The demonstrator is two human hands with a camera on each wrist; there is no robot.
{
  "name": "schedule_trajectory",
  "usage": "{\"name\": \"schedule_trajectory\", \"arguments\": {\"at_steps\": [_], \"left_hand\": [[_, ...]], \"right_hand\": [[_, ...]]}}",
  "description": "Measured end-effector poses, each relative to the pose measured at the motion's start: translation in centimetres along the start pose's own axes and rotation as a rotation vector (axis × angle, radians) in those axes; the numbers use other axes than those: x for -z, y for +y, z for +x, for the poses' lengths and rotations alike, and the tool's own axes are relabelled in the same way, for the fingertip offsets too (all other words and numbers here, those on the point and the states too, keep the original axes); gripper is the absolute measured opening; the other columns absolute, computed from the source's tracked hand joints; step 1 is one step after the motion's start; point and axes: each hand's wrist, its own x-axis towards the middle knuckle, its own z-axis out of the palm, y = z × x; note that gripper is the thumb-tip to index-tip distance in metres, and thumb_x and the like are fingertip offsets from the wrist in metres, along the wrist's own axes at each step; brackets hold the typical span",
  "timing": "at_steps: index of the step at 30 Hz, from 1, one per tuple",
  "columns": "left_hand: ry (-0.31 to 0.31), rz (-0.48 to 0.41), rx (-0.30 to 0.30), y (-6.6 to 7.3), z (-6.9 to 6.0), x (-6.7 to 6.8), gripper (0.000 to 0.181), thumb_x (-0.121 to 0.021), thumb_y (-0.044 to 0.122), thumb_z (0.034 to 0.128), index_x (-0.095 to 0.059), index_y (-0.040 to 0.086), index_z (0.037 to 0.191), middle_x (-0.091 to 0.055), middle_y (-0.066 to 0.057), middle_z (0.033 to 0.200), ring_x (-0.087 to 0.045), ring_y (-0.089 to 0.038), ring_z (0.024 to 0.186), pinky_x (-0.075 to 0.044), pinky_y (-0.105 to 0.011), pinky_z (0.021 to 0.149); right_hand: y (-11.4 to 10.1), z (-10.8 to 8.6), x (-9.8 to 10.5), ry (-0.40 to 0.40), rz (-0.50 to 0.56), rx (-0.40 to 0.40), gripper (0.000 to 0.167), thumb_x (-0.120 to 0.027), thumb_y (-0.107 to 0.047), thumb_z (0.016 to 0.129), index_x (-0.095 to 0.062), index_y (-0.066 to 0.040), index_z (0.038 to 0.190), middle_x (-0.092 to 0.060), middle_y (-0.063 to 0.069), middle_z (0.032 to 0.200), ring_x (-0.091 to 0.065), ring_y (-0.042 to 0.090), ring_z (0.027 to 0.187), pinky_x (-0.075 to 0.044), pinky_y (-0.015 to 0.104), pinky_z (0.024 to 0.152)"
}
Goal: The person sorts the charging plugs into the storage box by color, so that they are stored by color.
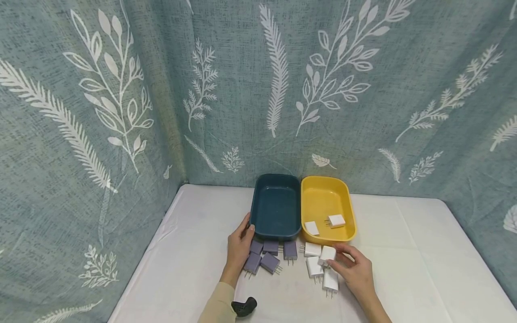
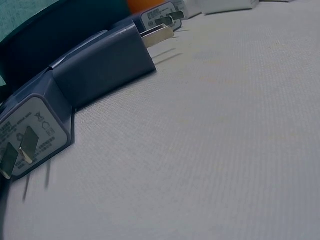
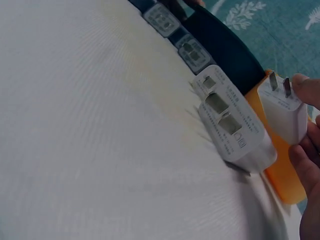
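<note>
My right hand pinches a white charger plug between thumb and fingers, just in front of the yellow tray. In the right wrist view, that white charger's two prongs point upward. Three more white chargers lie on the table beneath and beside it. Two white chargers are inside the yellow tray. At the near left corner of the dark blue tray, my left hand rests against the outer side with fairly straight fingers. Several purple-grey chargers lie beside that hand.
The two trays stand side by side against a blue-green leaf-patterned curtain. A white cloth covers the table. A small black object is by the left sleeve.
</note>
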Motion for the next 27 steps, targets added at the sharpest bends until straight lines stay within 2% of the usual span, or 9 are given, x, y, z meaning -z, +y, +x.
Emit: {"name": "schedule_trajectory", "arguments": {"at_steps": [9,15,16,20,23,27], "left_hand": [[-0.001,0.011,0.004,0.1,0.0,-0.1,0.045,-0.054,0.027,0.1004,-0.048,0.02,0.145,-0.048,0.001,0.148,-0.048,-0.019,0.136,-0.042,-0.036,0.111],[0.008,0.003,0.008,0.2,-0.1,-0.2,0.045,-0.055,0.024,0.1,-0.049,0.017,0.144,-0.049,0.0,0.147,-0.049,-0.021,0.135,-0.043,-0.038,0.11],[0.01,-0.003,0.008,0.3,-0.1,-0.1,0.045,-0.055,0.023,0.1001,-0.049,0.016,0.144,-0.049,-0.001,0.147,-0.049,-0.021,0.135,-0.042,-0.038,0.11],[0.012,-0.015,0.002,2.4,-0.6,0.2,0.044,-0.055,0.016,0.0994,-0.049,0.009,0.143,-0.049,-0.007,0.147,-0.049,-0.026,0.135,-0.043,-0.041,0.109],[0.011,0.002,-0.015,3.3,-0.9,0.5,0.044,-0.054,0.015,0.0997,-0.049,0.006,0.143,-0.049,-0.01,0.146,-0.049,-0.029,0.134,-0.044,-0.041,0.108],[-0.004,0.005,-0.014,3.3,-0.9,0.6,0.045,-0.053,0.016,0.1001,-0.047,0.008,0.144,-0.048,-0.011,0.147,-0.049,-0.028,0.135,-0.044,-0.041,0.108]], "right_hand": [[-1.0,0.2,-0.2,0.007,0.019,0.036,0.045,-0.084,0.007,0.066,-0.067,0.004,0.107,-0.066,0.019,0.11,-0.064,-0.001,0.099,-0.056,0.022,0.089],[-1.7,0.2,-0.4,0.03,0.048,0.065,0.046,-0.082,0.012,0.065,-0.066,0.007,0.107,-0.067,0.002,0.105,-0.065,0.0,0.098,-0.056,0.022,0.088],[-1.8,0.2,-0.5,0.037,0.051,0.076,0.046,-0.081,0.013,0.065,-0.066,0.008,0.107,-0.067,0.0,0.104,-0.065,0.0,0.099,-0.056,0.021,0.087],[-2.2,0.6,-0.5,0.069,0.072,0.11,0.044,-0.079,0.018,0.064,-0.065,0.012,0.105,-0.067,-0.004,0.102,-0.065,0.001,0.098,-0.056,0.022,0.087],[-2.4,1.0,-0.5,0.089,0.071,0.106,0.044,-0.079,0.018,0.065,-0.065,0.01,0.105,-0.067,-0.007,0.101,-0.065,0.001,0.098,-0.056,0.021,0.086],[-2.7,1.3,-0.5,0.102,0.078,0.092,0.043,-0.079,0.017,0.065,-0.066,0.01,0.105,-0.067,-0.008,0.1,-0.066,0.001,0.096,-0.057,0.021,0.086]]}}
